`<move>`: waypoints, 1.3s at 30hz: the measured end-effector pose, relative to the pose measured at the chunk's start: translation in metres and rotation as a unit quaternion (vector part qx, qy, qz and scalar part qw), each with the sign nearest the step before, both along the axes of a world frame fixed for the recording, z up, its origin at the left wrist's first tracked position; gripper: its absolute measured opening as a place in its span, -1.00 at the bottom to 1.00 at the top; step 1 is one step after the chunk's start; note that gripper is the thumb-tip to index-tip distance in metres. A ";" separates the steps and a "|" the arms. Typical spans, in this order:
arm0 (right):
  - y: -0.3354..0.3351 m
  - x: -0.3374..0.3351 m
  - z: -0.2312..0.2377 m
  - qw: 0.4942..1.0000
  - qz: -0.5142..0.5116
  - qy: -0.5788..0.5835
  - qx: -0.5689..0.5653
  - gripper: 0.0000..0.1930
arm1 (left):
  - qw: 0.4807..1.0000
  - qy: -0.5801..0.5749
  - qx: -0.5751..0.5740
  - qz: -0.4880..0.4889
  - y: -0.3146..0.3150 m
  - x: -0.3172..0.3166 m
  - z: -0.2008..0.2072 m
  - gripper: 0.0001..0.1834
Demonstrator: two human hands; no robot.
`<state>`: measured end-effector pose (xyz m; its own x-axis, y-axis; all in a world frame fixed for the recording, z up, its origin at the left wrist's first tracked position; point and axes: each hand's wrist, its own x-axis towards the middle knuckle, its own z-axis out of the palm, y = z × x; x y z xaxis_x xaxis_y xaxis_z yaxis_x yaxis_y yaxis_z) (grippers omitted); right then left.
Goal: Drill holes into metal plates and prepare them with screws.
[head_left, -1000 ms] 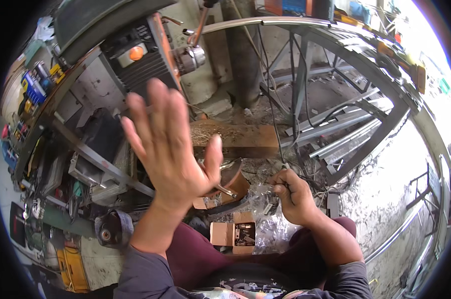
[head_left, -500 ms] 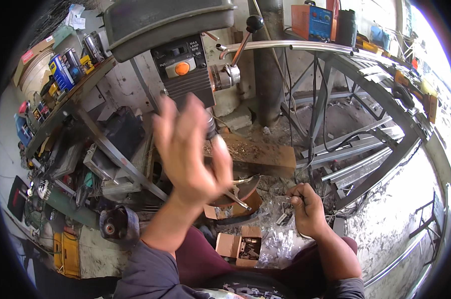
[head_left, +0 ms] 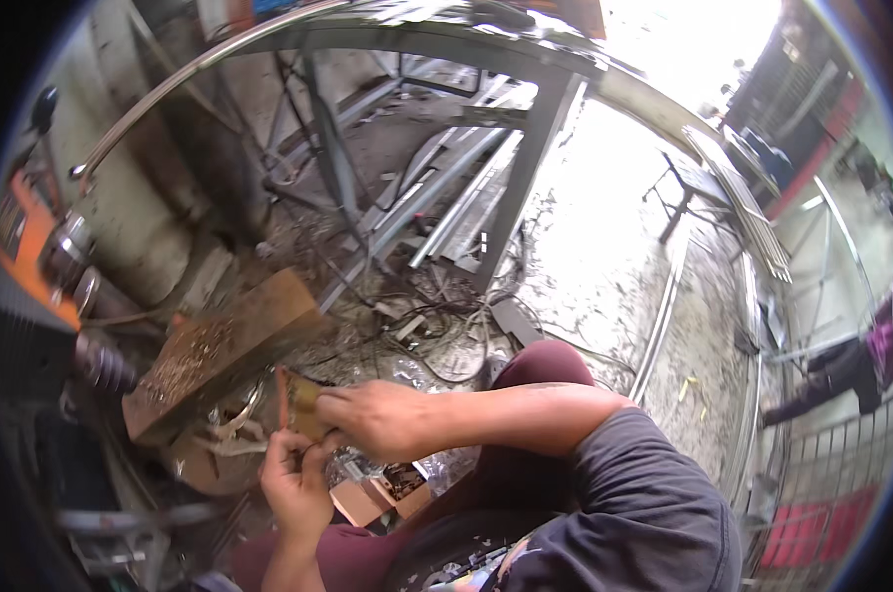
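Observation:
My left hand [head_left: 297, 483] and my right hand [head_left: 375, 419] meet low at the left of centre, fingertips close together. The fingers of both are bent into a pinch. Whatever lies between them is too small and too covered to make out. Just beyond the fingers is an open cardboard box [head_left: 306, 403], brownish-yellow inside. Below my right hand, by my lap, stands a small open carton [head_left: 365, 501] with small metal pieces [head_left: 403, 480] in it. Clear plastic wrap [head_left: 451, 466] lies beside that carton, partly under my right forearm.
A wooden block [head_left: 269, 314] strewn with metal shavings lies beyond my hands, beside a drill chuck [head_left: 106, 363] at the left. A steel-framed bench [head_left: 535, 163] with metal lengths under it stands ahead. Cables [head_left: 451, 360] cross the floor. Another person's dark-clad leg [head_left: 821, 380] shows at far right.
The view has swung to the right. My left hand, raised and spread before the drill press earlier, has come down to my right hand, and its fingers have closed.

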<state>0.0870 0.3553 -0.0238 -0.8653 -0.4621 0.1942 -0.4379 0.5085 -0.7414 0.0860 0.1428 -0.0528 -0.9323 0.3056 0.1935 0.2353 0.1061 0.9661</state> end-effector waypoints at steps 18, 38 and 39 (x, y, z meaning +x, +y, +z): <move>0.011 0.002 -0.021 0.965 -0.058 -0.072 -0.244 -0.80 | 0.995 -0.059 0.050 -0.068 0.013 -0.001 -0.014 -0.85; -0.009 0.026 -0.021 0.986 -0.139 -0.011 -0.095 -0.83 | 0.883 0.420 -0.206 -0.037 0.012 0.003 0.002 -0.85; -0.010 0.026 -0.022 0.981 -0.148 -0.037 -0.122 -0.80 | 0.883 0.422 -0.203 -0.036 0.012 0.002 0.003 -0.85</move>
<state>0.1128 0.3454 -0.0457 -0.9706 -0.1353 0.1991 -0.2377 0.4085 -0.8812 0.0877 0.1548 -0.0501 -0.4844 0.5622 0.6703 0.8732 0.3585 0.3302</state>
